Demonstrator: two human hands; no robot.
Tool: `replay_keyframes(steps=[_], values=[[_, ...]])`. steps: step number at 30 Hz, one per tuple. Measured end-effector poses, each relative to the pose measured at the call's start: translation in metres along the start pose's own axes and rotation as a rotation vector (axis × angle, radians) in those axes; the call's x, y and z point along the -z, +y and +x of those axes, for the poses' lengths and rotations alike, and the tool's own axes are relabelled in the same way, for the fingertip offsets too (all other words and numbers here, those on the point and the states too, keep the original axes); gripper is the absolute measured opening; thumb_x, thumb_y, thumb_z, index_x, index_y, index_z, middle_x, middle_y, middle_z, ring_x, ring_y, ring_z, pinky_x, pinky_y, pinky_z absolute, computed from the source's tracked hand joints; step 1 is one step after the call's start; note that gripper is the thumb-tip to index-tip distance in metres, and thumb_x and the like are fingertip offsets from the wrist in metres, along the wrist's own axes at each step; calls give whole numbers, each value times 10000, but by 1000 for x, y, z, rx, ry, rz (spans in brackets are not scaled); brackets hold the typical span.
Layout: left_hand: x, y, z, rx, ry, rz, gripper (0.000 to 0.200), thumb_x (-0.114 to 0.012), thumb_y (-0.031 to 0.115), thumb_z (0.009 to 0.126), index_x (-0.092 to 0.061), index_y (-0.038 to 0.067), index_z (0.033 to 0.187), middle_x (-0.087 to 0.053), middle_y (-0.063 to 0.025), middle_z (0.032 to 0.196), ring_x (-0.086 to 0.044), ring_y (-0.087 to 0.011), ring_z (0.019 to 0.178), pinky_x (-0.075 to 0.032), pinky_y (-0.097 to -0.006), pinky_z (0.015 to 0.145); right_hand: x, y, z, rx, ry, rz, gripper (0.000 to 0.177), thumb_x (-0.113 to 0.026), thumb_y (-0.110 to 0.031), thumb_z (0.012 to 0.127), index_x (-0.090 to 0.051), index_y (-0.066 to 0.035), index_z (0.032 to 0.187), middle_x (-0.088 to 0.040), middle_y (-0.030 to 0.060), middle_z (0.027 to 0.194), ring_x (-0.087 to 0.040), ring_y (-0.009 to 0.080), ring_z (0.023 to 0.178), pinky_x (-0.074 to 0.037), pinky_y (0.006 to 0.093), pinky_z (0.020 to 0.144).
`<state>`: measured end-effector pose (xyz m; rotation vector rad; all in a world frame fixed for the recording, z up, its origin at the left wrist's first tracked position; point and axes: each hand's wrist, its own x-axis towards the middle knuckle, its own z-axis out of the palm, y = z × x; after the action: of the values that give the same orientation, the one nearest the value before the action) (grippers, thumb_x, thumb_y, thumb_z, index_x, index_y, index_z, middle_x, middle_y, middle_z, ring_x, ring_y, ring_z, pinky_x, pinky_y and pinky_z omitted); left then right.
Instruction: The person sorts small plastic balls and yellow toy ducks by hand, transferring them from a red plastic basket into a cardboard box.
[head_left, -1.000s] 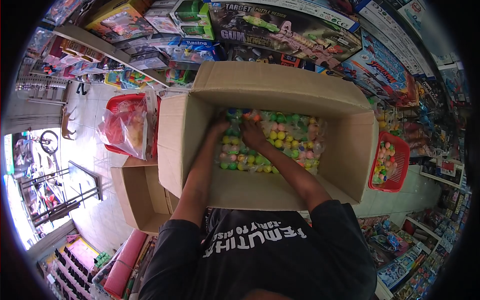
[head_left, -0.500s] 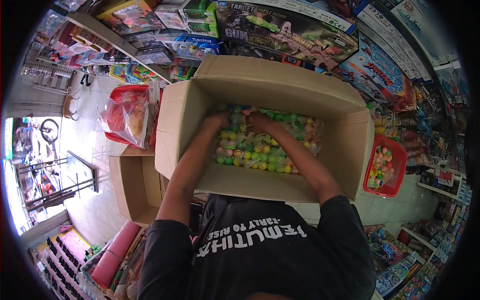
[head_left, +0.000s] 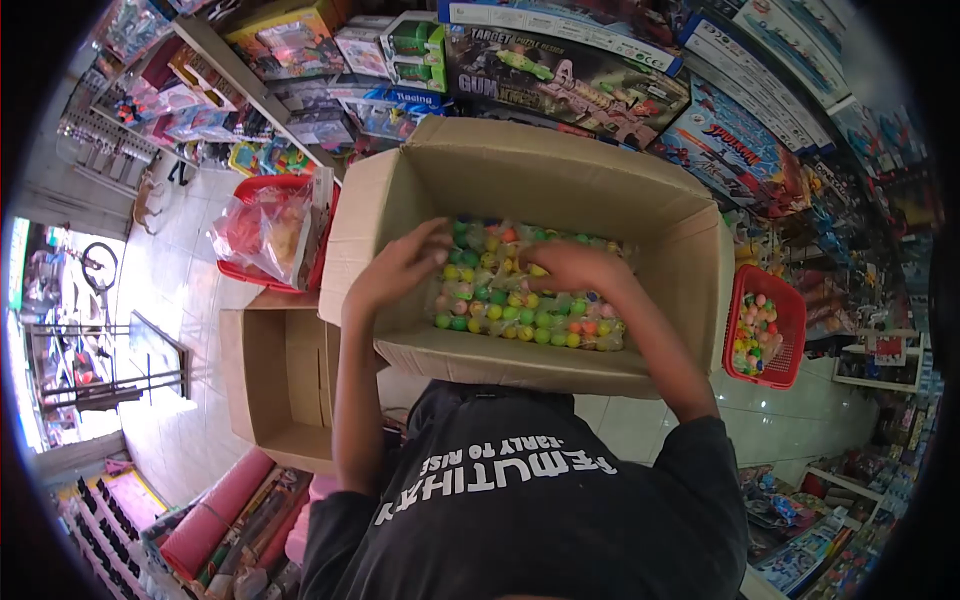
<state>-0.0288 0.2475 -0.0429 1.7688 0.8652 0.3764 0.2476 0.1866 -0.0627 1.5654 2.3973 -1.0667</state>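
Observation:
A large cardboard box [head_left: 550, 372] stands open in front of me. Its floor is covered with small balls [head_left: 520, 315] in green, yellow, orange and pink, which seem to be wrapped in clear plastic. My left hand [head_left: 405, 265] hovers inside the box's left side, fingers spread, holding nothing. Over the far middle of the balls is my right hand [head_left: 575, 266], its fingers pointing left and apart, with no item visible in them. Whether its fingertips touch the balls is hard to tell.
A red basket [head_left: 785, 365] with similar balls stands at right. At left, another red basket [head_left: 240, 275] carries a clear plastic bag [head_left: 265, 230] above a smaller open cardboard box [head_left: 285, 440]. Boxed toys [head_left: 570, 85] line the shelf behind. Pink rolls [head_left: 215, 515] lie lower left.
My left hand has lifted from the balls and moved back towards the box's left wall, fingers spreading. My right hand has risen a little and shifted right. The view has shifted slightly.

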Motion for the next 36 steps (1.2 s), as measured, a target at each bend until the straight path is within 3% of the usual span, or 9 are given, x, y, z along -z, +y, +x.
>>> replay_keyframes(steps=[7,11,16,19,21,26,28,30,36], values=[[-24,-7,-135,-68,32,-741,349,-554,82,861,-482,-36,1182,-598,-129,1049,-574,-195,986,-448,-331,878,-17,-101,-94,59,304,523,259,-558,-259,856,-549,-31,979,-588,92,869,-569,201,848,-441,325,739],[-52,-44,-163,82,-259,-636,305,-560,97,865,-531,-19,1146,-605,-98,1050,-573,-172,973,-450,-298,854,-73,-137,-120,21,177,845,217,-589,-229,839,-570,-42,947,-609,51,857,-567,114,766,-449,272,683],[-118,-159,-163,341,-415,-531,311,-569,136,863,-552,11,1147,-612,-73,1045,-571,-152,949,-463,-278,805,-170,-122,-116,-50,120,757,234,-589,-251,848,-589,-63,987,-627,24,884,-575,108,773,-466,265,691],[-163,-247,-163,450,-252,-347,310,-599,139,821,-584,24,1109,-623,-75,1010,-582,-154,899,-485,-293,730,-258,-73,-100,-85,126,827,264,-591,-293,843,-591,-67,980,-622,23,860,-580,116,774,-474,278,685],[-181,-285,-165,642,-135,-296,291,-614,132,771,-615,42,1048,-629,-75,956,-597,-171,827,-490,-313,655,-307,-46,-90,-419,48,950,268,-598,-307,830,-590,-86,981,-613,20,843,-581,123,769,-479,302,669],[-200,-415,-173,318,-647,275,291,-544,248,815,-592,54,1026,-602,-74,965,-586,-180,844,-491,-340,647,-445,8,-90,-712,477,1325,255,-595,-289,815,-580,-114,1000,-609,25,848,-593,144,767,-480,323,656],[-202,-399,-163,182,-840,471,301,-550,271,811,-587,52,1014,-600,-76,964,-585,-185,807,-490,-338,630,-472,15,-109,-1019,561,1395,249,-588,-290,816,-581,-114,992,-615,35,856,-603,159,773,-480,330,658],[-207,-344,-172,805,-354,-123,319,-558,278,808,-574,50,1031,-597,-80,963,-575,-196,743,-486,-336,604,-485,18,-138,-1065,670,1532,251,-585,-284,817,-575,-116,1002,-617,42,875,-605,164,785,-481,331,669],[-243,-328,-147,776,-469,-66,346,-558,318,813,-578,52,1033,-599,-86,896,-564,-190,744,-479,-333,602,-512,22,-198,-1187,1013,1790,271,-560,-268,829,-544,-118,1053,-608,49,966,-599,180,861,-481,345,731]])
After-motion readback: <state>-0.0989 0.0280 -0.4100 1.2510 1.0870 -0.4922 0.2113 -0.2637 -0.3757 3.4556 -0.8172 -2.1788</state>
